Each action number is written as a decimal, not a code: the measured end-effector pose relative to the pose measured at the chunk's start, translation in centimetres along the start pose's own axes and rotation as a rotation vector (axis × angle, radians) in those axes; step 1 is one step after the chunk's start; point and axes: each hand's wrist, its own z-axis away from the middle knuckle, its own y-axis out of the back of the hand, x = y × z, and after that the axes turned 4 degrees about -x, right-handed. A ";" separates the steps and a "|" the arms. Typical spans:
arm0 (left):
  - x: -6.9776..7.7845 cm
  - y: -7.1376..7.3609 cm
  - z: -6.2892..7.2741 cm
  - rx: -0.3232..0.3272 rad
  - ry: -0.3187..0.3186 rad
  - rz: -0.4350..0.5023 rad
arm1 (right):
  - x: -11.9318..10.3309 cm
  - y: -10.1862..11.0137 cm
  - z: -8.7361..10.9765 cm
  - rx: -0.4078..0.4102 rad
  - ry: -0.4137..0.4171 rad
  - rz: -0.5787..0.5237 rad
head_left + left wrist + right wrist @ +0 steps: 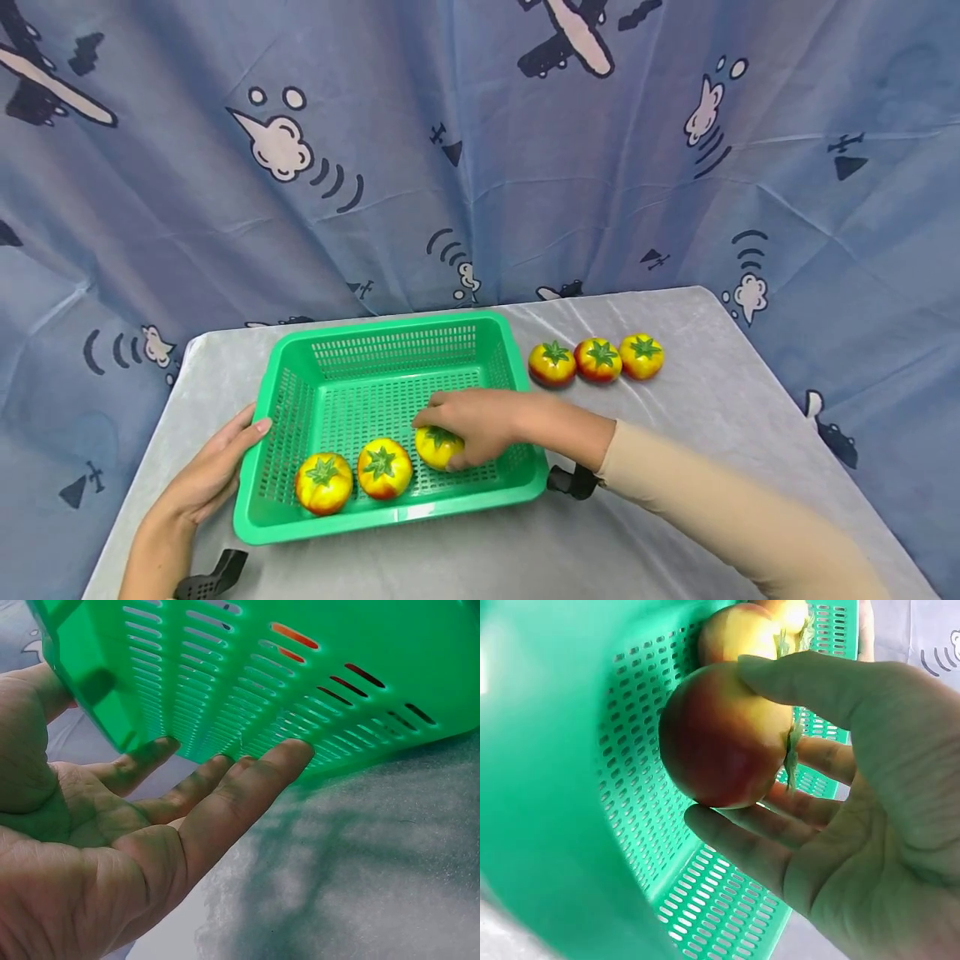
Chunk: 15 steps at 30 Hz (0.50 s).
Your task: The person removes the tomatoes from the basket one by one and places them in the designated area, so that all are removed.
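A green plastic basket point(405, 510) with slotted walls stands on the table. My left hand point(217, 467) holds its left side, thumb over the rim and fingers point(247, 787) extended along the outer wall. Inside the basket, my right hand point(480, 421) grips a yellow-red tomato point(720, 739) with a green leafy top, thumb on one side and fingers on the other. To the left of that one, two similar tomatoes, one in the near left corner point(324, 485) and one in between point(385, 469), sit along the near wall.
Right of the basket, three more tomatoes stand in a row: a near one point(552, 365), a middle one point(598, 361) and a far one point(642, 357). A pale grey cloth covers the table point(720, 400). Behind it hangs a blue curtain point(420, 167) with airplane prints.
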 end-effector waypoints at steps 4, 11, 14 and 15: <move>-0.2 0.2 0.2 -0.009 0.015 0.007 | 0.1 -0.5 0.5 0.018 0.008 -0.002; -0.3 0.3 0.3 -0.011 0.015 0.009 | 0.4 -0.6 1.5 0.055 0.000 -0.045; -0.2 0.1 -0.1 -0.017 0.009 0.008 | 0.5 -0.5 1.9 0.071 0.004 -0.052; -0.1 0.0 -0.3 -0.019 0.011 0.006 | 0.6 -0.5 2.1 0.075 0.005 -0.051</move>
